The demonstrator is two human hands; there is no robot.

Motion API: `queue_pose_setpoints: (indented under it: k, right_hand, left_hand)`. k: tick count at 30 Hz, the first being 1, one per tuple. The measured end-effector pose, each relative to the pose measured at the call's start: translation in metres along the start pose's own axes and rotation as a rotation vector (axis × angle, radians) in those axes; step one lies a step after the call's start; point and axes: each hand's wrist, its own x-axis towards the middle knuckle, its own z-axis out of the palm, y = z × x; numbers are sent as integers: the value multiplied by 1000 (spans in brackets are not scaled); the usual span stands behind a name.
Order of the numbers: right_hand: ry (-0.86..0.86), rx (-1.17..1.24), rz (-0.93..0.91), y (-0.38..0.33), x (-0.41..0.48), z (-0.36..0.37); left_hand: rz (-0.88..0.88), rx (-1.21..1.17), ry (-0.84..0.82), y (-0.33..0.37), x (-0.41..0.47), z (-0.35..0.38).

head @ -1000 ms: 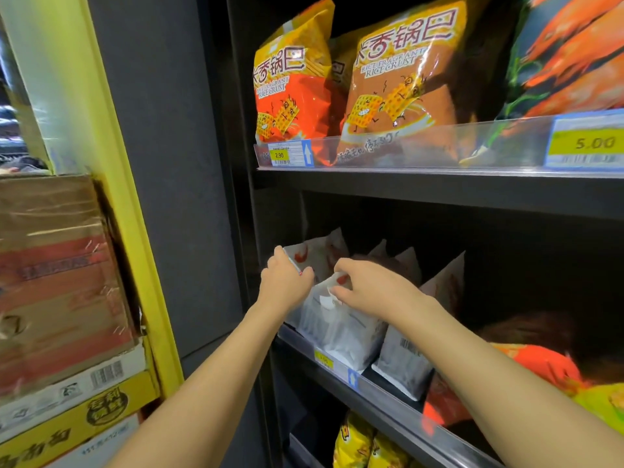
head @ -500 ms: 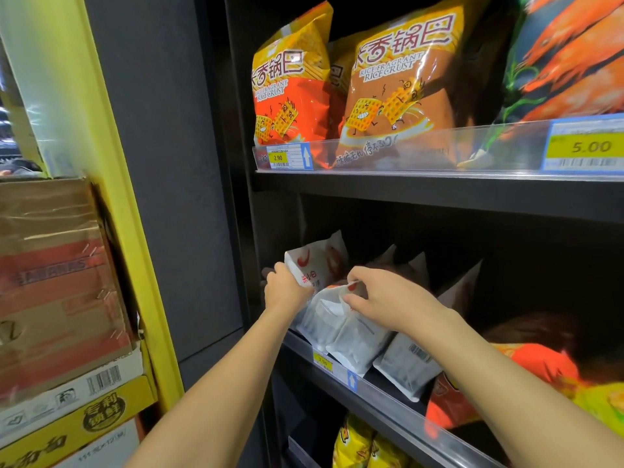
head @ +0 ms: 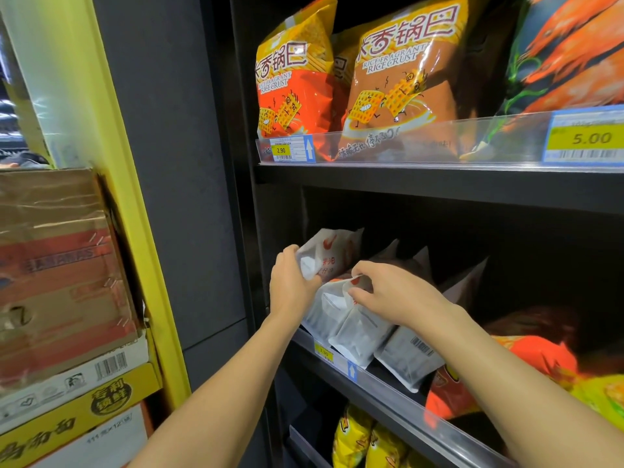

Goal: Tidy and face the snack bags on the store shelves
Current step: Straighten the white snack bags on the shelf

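Note:
Several small white snack bags stand on the middle shelf (head: 388, 390) at its left end. My left hand (head: 289, 282) grips the rear white bag (head: 332, 253), which stands upright showing red print. My right hand (head: 393, 292) pinches the top edge of a front white bag (head: 354, 332) that leans forward over the shelf lip. Another white bag (head: 407, 361) with a barcode leans to its right, partly under my right forearm.
Orange and brown rice crust bags (head: 398, 76) fill the upper shelf behind a clear rail (head: 439, 143) with price tags. Orange bags (head: 526, 363) lie at the right of the middle shelf, yellow bags (head: 358, 440) below. Taped cardboard boxes (head: 57, 278) are stacked left of a yellow post (head: 135, 211).
My left hand has lifted the rear white bag upright so its red print shows. My right hand slid right along the front bag's top edge, tipping it further forward.

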Motion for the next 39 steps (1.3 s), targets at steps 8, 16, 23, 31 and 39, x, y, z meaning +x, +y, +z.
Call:
queue_pose_setpoints:
  k: [8, 16, 23, 31, 39]
  right_hand:
    - [21, 38, -13, -3, 5, 2]
    - [-8, 31, -55, -17, 11, 1]
    - [-28, -24, -117, -27, 23, 3]
    - [113, 21, -231, -54, 21, 11]
    - [143, 583, -165, -90, -8, 14]
  left_hand:
    - [159, 36, 161, 29, -22, -30]
    - [148, -3, 263, 25, -40, -73]
    - [95, -36, 345, 25, -60, -112]
    - [44, -119, 393, 26, -90, -155]
    - [-136, -389, 412, 27, -117, -205]
